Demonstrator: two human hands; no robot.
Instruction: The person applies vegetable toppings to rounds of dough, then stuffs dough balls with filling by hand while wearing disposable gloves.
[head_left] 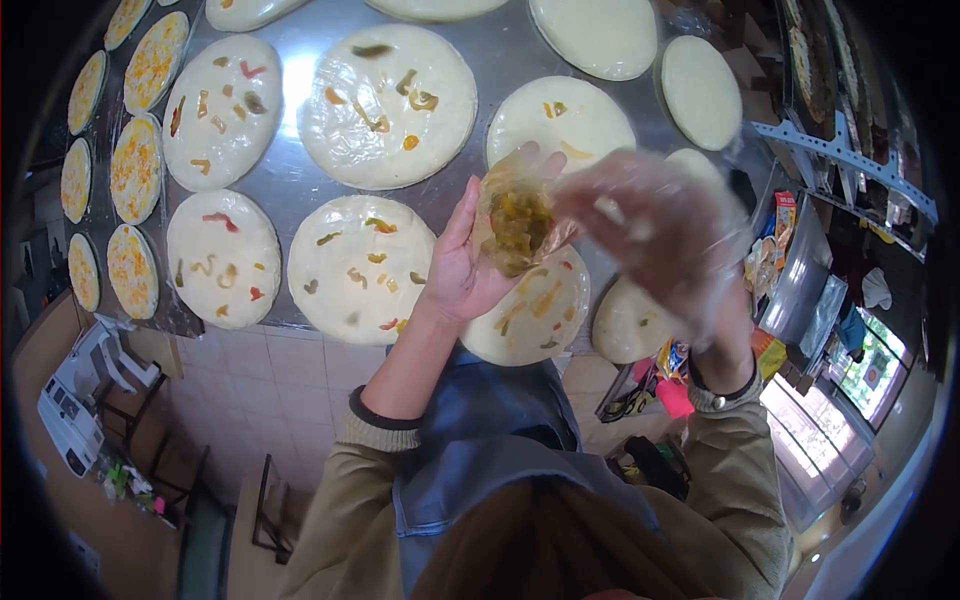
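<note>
Left hand (462,262) grips a pepper bag (517,225), gloved right hand (655,225) blurred beside it above dough rounds (388,105).

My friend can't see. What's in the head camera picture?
A person's left hand holds a small clear bag of chopped peppers while the right hand, in a clear plastic glove, reaches into it. Below them, round dough bases dotted with pepper strips lie on a metal table.

Seen from a head-worn fisheye camera, looking steeply down, close over the hands (560,240), steel tabletop (500,60) toward 12 o'clock.
</note>
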